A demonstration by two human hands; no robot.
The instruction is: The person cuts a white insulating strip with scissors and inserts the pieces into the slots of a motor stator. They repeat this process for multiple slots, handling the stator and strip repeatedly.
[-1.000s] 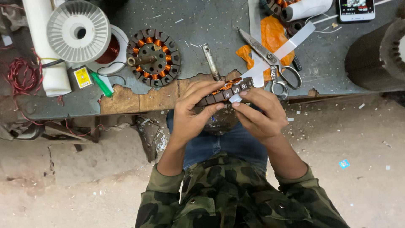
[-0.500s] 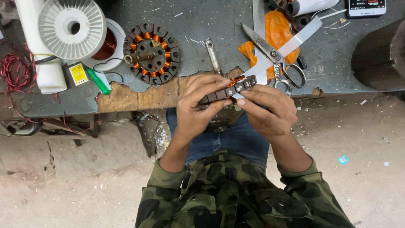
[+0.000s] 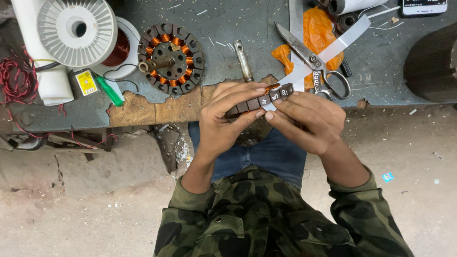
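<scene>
Head view, straight down, close.

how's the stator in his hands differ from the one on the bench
The held stator is gripped edge-on between the left hand and right hand; the bench stator lies flat, untouched. The bench one shows its full ring of copper coils; the held one shows mostly dark outer teeth. Both have dark cores.
</scene>
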